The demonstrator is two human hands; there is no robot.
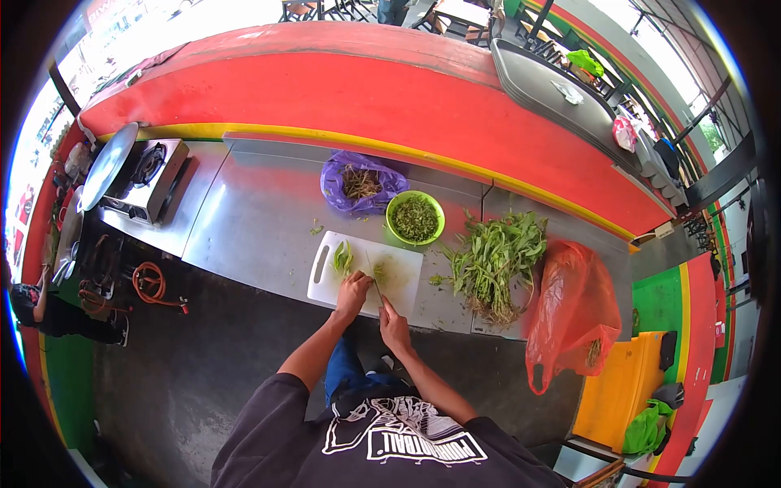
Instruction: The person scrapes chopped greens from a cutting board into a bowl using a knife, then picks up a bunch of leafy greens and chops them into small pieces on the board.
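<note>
A white cutting board (408,281) lies on the steel counter in front of me. My left hand (353,294) is closed at the board's near side, its fingers pressing on a small bunch of leafy greens (342,258) whose leaves stick out beyond it. My right hand (394,328) grips a knife (375,279), and the blade points away from me, close beside my left fingers. Chopped bits of greens (392,268) lie on the board to the right of the blade. Beyond the board stands a lime-green bowl (440,225) filled with chopped greens.
A purple plastic bag (332,187) holding stems sits behind the board. To the right are a large pile of leafy greens (498,260) and a red plastic bag (569,301) hanging over the counter edge. A gas stove (154,175) is at far left. Another person (57,309) stands left.
</note>
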